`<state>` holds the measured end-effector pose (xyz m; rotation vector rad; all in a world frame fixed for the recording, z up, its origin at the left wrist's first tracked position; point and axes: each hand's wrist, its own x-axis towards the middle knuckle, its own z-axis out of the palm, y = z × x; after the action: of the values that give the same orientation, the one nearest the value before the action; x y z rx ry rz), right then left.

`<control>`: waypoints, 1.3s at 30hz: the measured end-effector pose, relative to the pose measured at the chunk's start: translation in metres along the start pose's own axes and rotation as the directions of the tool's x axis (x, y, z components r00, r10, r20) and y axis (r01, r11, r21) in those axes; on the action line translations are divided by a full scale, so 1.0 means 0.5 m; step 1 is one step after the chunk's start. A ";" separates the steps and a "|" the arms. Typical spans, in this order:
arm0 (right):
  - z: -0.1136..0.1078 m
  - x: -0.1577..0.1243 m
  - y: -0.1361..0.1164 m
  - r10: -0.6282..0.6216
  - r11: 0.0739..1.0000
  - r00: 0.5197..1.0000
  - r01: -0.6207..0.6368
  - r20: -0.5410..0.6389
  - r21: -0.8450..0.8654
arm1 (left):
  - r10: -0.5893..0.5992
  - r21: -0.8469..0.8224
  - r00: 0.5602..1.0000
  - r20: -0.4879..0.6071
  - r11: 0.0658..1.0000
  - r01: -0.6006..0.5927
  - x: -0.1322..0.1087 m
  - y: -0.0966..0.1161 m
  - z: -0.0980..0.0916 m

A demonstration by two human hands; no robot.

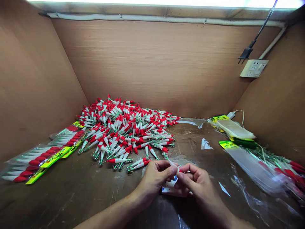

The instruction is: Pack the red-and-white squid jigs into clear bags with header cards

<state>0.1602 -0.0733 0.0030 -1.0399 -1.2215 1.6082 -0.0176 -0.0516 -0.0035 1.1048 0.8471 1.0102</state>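
Observation:
Between my two hands is one red-and-white squid jig (171,162), its green-tinged hook end pointing away from me. My left hand (158,175) is closed, thumb and forefinger pinching the white body. At the red end, my right hand (197,183) pinches the jig with thumb and fingertips. Below the fingers, a white object with blue marks (175,190) lies on the table, partly covered by my hands. Just beyond is a large heap of similar red-and-white squid jigs (128,127).
Clear bags of jigs with yellow-green header cards (56,156) lie at left. At right are stacked clear bags (247,165) and more jigs (293,168). White scraps (206,144) dot the brown table (95,197). A black plug (246,52) hangs by a wall socket (254,68).

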 end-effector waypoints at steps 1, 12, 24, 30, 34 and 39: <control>0.002 -0.002 -0.001 -0.030 0.999 1.000 0.030 -0.003 -0.029 | 0.001 -0.006 1.000 -0.012 1.000 -0.001 -0.001 -0.003 0.002; 0.004 -0.007 0.009 -0.170 0.969 0.984 0.158 -0.049 -0.190 | 0.005 -0.182 1.000 -0.021 0.983 -0.009 -0.006 -0.011 0.024; -0.005 -0.014 -0.022 -0.304 0.876 0.946 0.232 -0.111 -0.423 | 0.022 -0.085 0.991 0.133 0.996 -0.011 -0.007 0.020 0.020; -0.012 -0.013 -0.017 -0.481 0.689 0.876 0.351 -0.038 -0.634 | 0.100 -0.059 0.994 0.044 0.994 -0.097 -0.007 0.019 0.017; -0.009 -0.015 -0.011 -0.532 0.622 0.847 0.392 0.003 -0.678 | 0.110 -0.028 0.994 -0.011 0.994 -0.110 -0.004 0.008 0.011; -0.003 -0.014 -0.026 -0.375 0.773 0.925 0.278 -0.057 -0.571 | 0.102 -0.132 0.995 -0.014 0.986 -0.103 0.004 -0.005 0.014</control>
<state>0.1654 -0.0776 0.0164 -1.1984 -1.6967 0.8814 -0.0101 -0.0520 -0.0042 1.0395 0.7240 1.1405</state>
